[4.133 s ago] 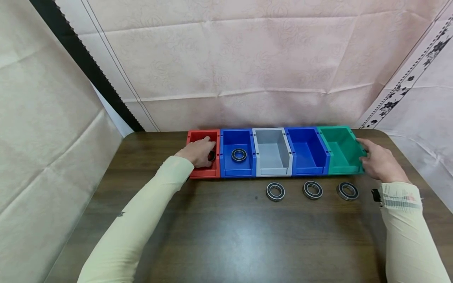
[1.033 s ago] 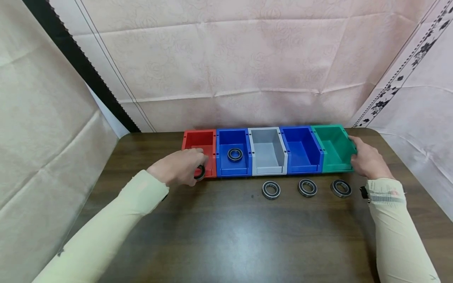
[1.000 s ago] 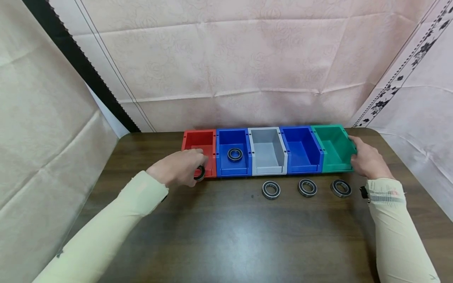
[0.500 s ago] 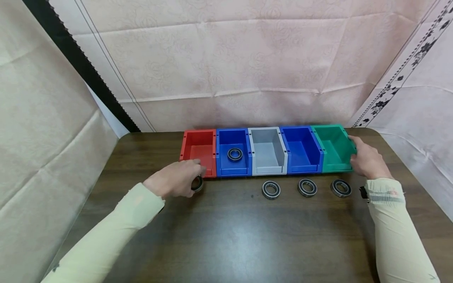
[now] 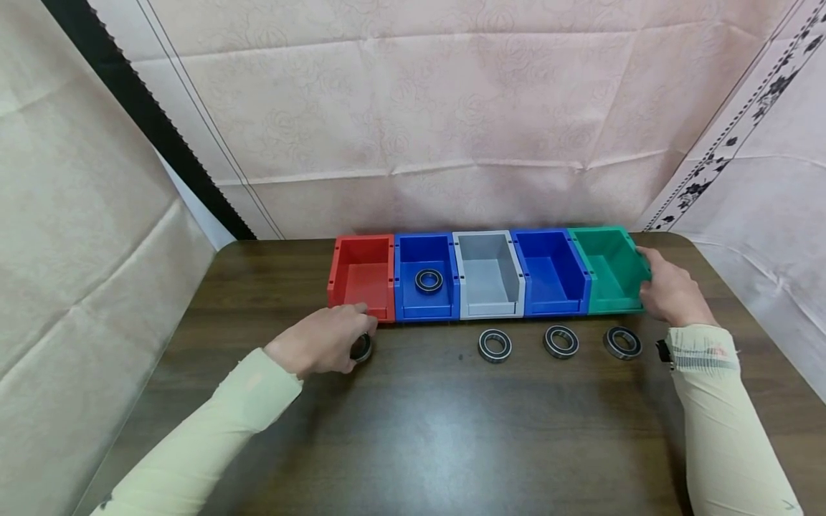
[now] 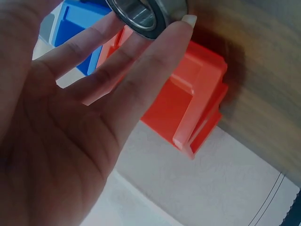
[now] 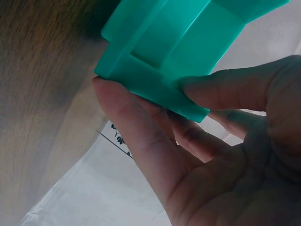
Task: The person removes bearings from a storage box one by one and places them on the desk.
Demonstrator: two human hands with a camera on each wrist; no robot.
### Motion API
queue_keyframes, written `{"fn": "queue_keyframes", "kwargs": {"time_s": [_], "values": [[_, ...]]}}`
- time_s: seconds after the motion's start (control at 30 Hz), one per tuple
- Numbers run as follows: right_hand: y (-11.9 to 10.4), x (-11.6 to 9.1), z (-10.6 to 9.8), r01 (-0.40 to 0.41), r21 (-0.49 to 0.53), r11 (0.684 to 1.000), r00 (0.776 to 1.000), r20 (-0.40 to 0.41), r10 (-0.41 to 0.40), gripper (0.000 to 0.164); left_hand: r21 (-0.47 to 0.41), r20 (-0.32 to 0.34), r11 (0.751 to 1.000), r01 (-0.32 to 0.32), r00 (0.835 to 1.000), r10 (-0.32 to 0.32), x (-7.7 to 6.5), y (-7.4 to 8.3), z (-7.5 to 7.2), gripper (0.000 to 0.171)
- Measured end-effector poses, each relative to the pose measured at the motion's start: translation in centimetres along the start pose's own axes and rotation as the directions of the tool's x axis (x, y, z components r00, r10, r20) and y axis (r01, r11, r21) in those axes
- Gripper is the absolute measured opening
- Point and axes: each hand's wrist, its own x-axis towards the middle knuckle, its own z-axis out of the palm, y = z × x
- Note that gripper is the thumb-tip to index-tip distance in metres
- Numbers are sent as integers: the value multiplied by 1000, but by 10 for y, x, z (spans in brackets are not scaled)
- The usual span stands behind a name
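Note:
In the head view my left hand (image 5: 323, 340) holds a ball bearing (image 5: 361, 348) just in front of the red bin (image 5: 363, 283). The left wrist view has this bearing (image 6: 159, 24) tilted between the fingertips; whether it touches the table cannot be told. At the right end of the bin row, my right hand (image 5: 676, 290) grips the side wall of the green bin (image 5: 609, 272). The right wrist view shows the thumb inside that green wall (image 7: 155, 92) and fingers outside it. Another bearing (image 5: 429, 282) lies in the blue bin (image 5: 427, 312) beside the red one.
A grey bin (image 5: 490, 279) and a second blue bin (image 5: 551, 276) stand between the left blue bin and the green one. Three bearings, a left one (image 5: 494, 356), a middle one (image 5: 561, 352) and a right one (image 5: 622, 354), lie on the wooden table (image 5: 452, 430) before the row.
My left hand has come out of the red bin with the bearing and moved toward the table's front, past the bin's front lip. The right hand keeps its hold on the green bin.

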Motion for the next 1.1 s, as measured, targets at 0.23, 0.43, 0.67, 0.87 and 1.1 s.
{"fn": "queue_keyframes", "kwargs": {"time_s": [0.23,0.43,0.67,0.87,1.1], "values": [[1,0,2,-7,4,1000,1000,0,7,71,-9,-10,999,-32,999,32,3,-1,12,55],[1,0,2,-2,4,1000,1000,0,2,71,15,-17,998,-60,998,60,6,-2,19,53],[0,-1,1,14,3,1000,1000,-17,-14,70,8,-14,997,-71,997,71,7,-2,21,50],[-1,-1,1,8,4,1000,1000,-14,-8,70,-5,-2,998,-60,998,60,7,-1,21,52],[0,-1,2,0,11,1000,1000,-12,0,70,12,-21,998,-68,997,68,7,0,21,55]]}}
